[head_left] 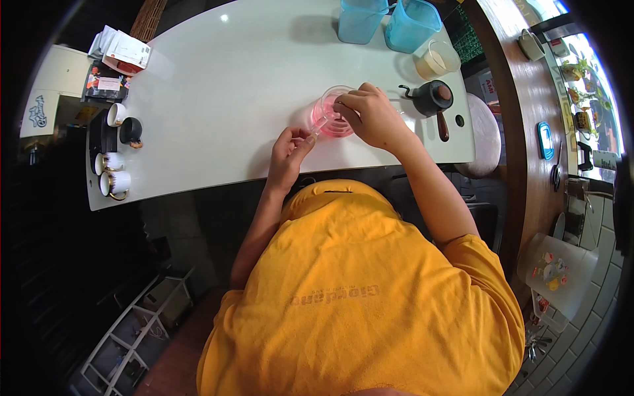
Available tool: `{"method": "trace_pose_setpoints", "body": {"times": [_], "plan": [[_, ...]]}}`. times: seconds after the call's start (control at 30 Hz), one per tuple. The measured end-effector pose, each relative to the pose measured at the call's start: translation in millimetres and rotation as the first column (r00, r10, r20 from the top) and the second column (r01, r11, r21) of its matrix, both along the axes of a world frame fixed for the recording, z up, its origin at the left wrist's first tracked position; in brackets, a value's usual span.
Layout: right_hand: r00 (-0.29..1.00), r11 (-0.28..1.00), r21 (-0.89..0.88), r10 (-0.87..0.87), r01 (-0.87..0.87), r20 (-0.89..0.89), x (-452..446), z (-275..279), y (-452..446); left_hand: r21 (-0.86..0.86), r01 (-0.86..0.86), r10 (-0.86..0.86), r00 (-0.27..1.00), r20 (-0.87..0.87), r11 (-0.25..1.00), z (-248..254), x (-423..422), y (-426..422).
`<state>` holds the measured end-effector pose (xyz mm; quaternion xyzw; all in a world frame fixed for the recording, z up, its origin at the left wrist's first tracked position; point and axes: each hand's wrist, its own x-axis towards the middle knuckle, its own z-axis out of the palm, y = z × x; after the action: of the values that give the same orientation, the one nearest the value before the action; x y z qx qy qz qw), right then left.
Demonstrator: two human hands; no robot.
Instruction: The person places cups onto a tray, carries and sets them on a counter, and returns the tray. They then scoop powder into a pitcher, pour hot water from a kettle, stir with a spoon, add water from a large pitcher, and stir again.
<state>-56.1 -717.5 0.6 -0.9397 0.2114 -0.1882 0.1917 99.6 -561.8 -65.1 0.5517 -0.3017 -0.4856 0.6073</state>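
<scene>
A clear cup (338, 92) with pink liquid (338, 127) in it stands near the table's front edge. On its left side, the fingers of my left hand (290, 155) close on the cup's clear handle (319, 125). My right hand (378, 119) reaches over the cup's right rim with its fingers pinched together and pointing down into it. What those fingers hold, if anything, is hidden. Right of the cup sits a dark gooseneck kettle (432, 99) with a brown wooden handle.
Two blue pitchers (362, 23) and a glass of pale contents (436, 61) stand at the back right of the white table (231, 86). Along its left end are white cups (115, 183), a small black pot (131, 131) and some packets (125, 51). A round stool (485, 138) adjoins the right edge.
</scene>
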Motion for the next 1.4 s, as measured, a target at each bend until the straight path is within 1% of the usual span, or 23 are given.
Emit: {"method": "trace_pose_setpoints", "body": {"times": [0.07,0.1,0.17,0.2,0.27,0.3,0.37,0.47,0.5,0.57,0.6,0.67,0.8,0.87,1.0,1.07,1.1,1.17,1.2,1.27,1.3,1.37,1.4], "plan": [[0.998,0.994,0.095,-0.051,0.049,0.025,5,-6,-1,0.01,0.018,-0.018,0.998,0.062,1.0,-3,1,1],[0.998,0.994,0.095,-0.052,0.049,0.027,7,-9,-2,0.01,0.018,-0.019,0.998,0.064,1.0,-5,1,2],[0.986,0.994,0.056,-0.099,0.093,0.131,12,-13,-2,-0.004,0.024,-0.023,0.998,0.066,1.0,-7,0,2],[0.986,0.994,0.059,-0.103,0.096,0.13,11,-14,-2,-0.001,0.027,-0.026,0.998,0.065,1.0,-7,0,3],[0.985,0.989,-0.079,-0.11,0.121,0.135,10,-14,-1,0.012,0.035,-0.036,0.996,0.077,0.999,-3,-1,5],[0.985,0.99,-0.075,-0.111,0.121,0.134,8,-13,0,0.016,0.036,-0.037,0.996,0.075,0.999,-2,-2,5],[0.989,0.976,-0.161,-0.142,0.149,0.051,4,-9,3,-0.008,0.001,-0.001,1.0,0.01,1.0,0,-4,6],[0.997,0.993,-0.09,-0.074,0.076,0.028,-1,-1,7,0.004,0.004,-0.004,1.0,0.011,1.0,-1,-4,8],[0.997,0.993,-0.088,-0.077,0.079,0.028,-1,-3,6,0.007,0.007,-0.007,1.0,0.012,1.0,-1,-4,8],[0.988,1.0,0.021,0.003,-0.006,0.152,2,-10,4,0.007,0.004,-0.004,1.0,0.008,1.0,0,-4,8],[0.988,1.0,0.021,-0.001,-0.002,0.154,4,-11,4,0.007,0.008,-0.008,1.0,0.01,1.0,2,-5,8],[0.995,0.998,0.022,-0.053,0.052,0.079,8,-13,5,-0.014,-0.013,0.013,1.0,-0.011,1.0,6,-7,8],[0.989,0.996,-0.041,-0.078,0.084,0.128,9,-17,5,-0.018,0.003,-0.003,1.0,-0.006,1.0,1,-5,11],[0.986,0.967,-0.191,-0.166,0.169,0.03,4,-9,10,0.002,0.009,-0.009,1.0,0.002,1.0,0,-4,12],[0.984,0.963,-0.217,-0.174,0.16,-0.047,-2,-3,13,0.013,-0.003,0.003,1.0,0.004,1.0,1,-5,9],[0.994,0.993,-0.064,-0.097,0.1,0.05,-2,-4,15,0.023,0.015,-0.017,0.998,0.055,1.0,3,-5,4],[0.994,0.993,-0.061,-0.1,0.103,0.05,0,-6,15,0.025,0.018,-0.019,0.998,0.056,1.0,4,-6,0],[0.989,0.997,0.068,-0.053,0.043,0.141,3,-12,13,0.002,-0.028,0.027,0.998,0.055,1.0,7,-8,-7],[0.988,0.997,0.067,-0.057,0.047,0.142,6,-12,11,0.001,-0.023,0.023,0.998,0.056,1.0,5,-5,-10],[0.986,0.993,0.027,-0.114,0.111,0.119,8,-13,10,0.06,0.065,-0.071,0.992,0.104,0.996,1,-2,-15],[0.986,0.993,0.028,-0.119,0.116,0.119,8,-15,9,0.061,0.07,-0.076,0.992,0.104,0.996,0,-1,-17],[0.985,0.985,-0.095,-0.135,0.145,0.104,6,-16,10,0.076,0.154,-0.161,0.983,0.092,0.985,2,-2,-21],[0.985,0.984,-0.096,-0.139,0.149,0.104,4,-15,11,0.076,0.158,-0.165,0.982,0.092,0.984,1,-2,-22]]}}
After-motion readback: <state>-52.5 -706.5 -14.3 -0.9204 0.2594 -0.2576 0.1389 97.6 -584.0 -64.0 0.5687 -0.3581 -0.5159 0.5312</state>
